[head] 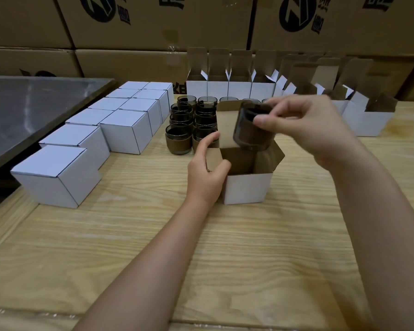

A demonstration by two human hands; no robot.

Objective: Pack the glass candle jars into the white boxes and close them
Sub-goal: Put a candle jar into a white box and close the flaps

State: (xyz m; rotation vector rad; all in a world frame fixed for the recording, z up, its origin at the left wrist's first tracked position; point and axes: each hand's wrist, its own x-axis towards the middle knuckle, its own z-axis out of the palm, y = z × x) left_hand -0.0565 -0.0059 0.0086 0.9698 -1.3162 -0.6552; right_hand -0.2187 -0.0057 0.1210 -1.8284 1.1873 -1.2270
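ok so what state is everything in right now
front box: open, flaps up
held jar: tilted over the front box, not in yet
left hand: grips the front box's flap
right hand: pinches the held jar's rim
left boxes: closed
table jars: upright, unpacked
back boxes: open, lids up

I see the open box [247, 189] on the tabletop [201, 247]: held jar [251, 130] above it, closed boxes [127, 130] to its left, loose jars [179, 139] behind-left, box row [239, 89] farthest behind.
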